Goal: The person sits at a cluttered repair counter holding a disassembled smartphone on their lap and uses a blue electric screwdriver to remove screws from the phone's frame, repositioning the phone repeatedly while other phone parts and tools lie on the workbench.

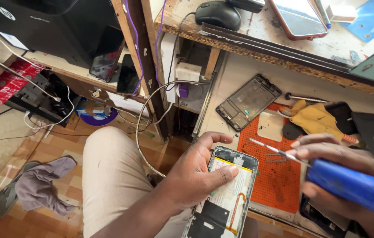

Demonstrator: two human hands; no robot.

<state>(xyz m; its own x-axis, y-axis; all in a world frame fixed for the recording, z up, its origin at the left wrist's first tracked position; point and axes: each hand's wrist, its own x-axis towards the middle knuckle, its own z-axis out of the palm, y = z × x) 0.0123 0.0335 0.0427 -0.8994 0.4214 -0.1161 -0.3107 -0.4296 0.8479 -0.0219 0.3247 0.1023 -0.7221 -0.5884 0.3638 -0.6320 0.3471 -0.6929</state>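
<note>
Over the orange mat (pixel 279 185), left hand (pixel 196 174) grips opened phone (pixel 226 198).

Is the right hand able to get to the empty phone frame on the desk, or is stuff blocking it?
Probably yes. The right hand holds a blue tool, and only the open orange mat lies between it and the phone frame.

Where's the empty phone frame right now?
In the head view, the empty phone frame lies right of centre on the lower shelf, at the orange mat's top-left corner, beside the yellow cloth.
</note>
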